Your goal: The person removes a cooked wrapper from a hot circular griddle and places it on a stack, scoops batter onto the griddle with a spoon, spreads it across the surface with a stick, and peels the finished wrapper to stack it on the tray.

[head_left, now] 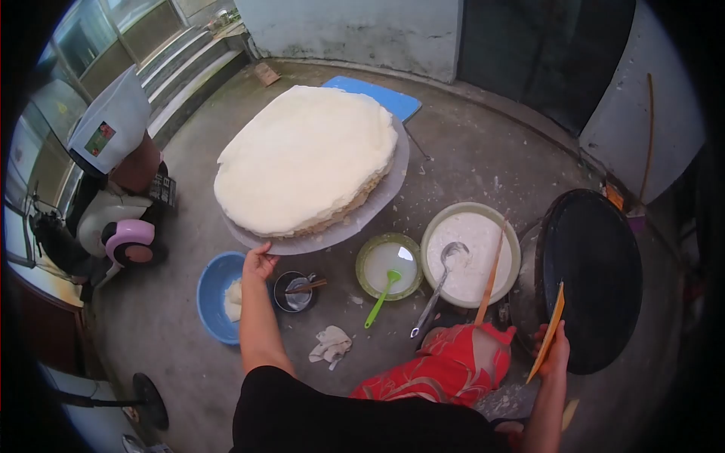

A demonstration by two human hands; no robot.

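Note:
My left hand [260, 262] is closed at the near rim of a grey round board [325, 240]. On that board lies a tall stack of large, thin, pale pancakes [310, 155], with ragged layers at its side. My right hand [555, 349] grips a long yellow scraper [550, 332], tilted upright beside the black round griddle [593, 279]. Left of the griddle stands a pale basin of white batter [472, 264], holding a metal ladle [442, 283] and a wooden stick [491, 275].
A green brush [385, 294] rests in a bowl of cloudy liquid [370, 264]. Nearby are a blue basin [215, 294], a small metal pot [294, 291] and a crumpled cloth [331, 345]. A blue table [377, 94] shows behind the stack; a scooter [113, 219] stands left.

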